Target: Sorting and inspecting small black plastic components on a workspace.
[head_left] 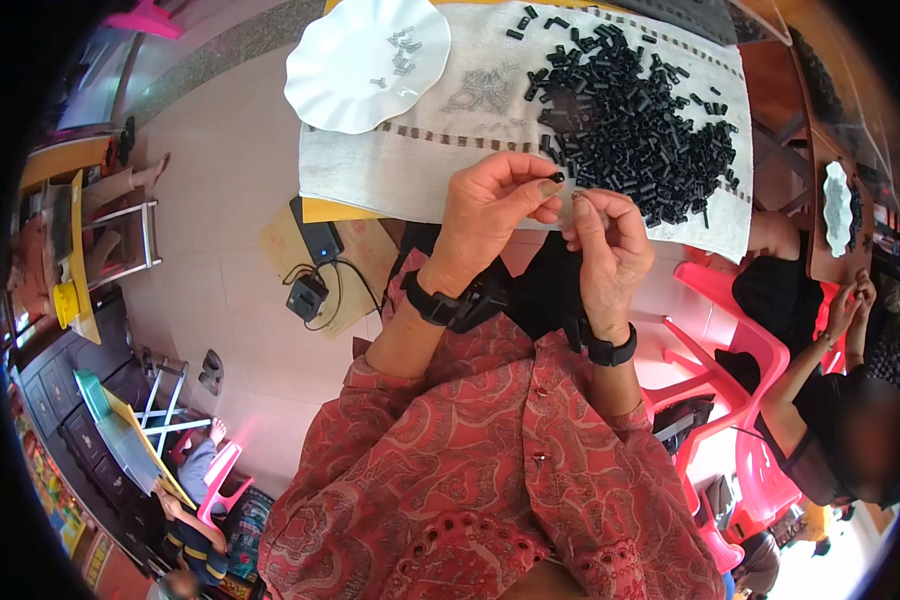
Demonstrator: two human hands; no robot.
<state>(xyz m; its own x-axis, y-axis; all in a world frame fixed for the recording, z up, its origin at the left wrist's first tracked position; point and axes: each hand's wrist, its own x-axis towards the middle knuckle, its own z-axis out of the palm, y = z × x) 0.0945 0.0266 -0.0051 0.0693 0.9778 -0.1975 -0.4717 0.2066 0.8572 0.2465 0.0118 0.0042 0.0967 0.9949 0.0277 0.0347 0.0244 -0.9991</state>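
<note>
My left hand pinches a small black plastic piece between thumb and forefinger at the table's near edge. My right hand is close beside it, its fingertips closed on a tiny metal part that almost touches the black piece. Both wrists wear black bands. Just beyond the hands lies a big heap of small black plastic pieces on a white cloth. A small cluster of little metal parts lies on the cloth left of the heap.
A white wavy-edged plate with a few metal parts sits at the cloth's left end. A black box with cables lies on the floor. A person in black sits on a pink chair to my right.
</note>
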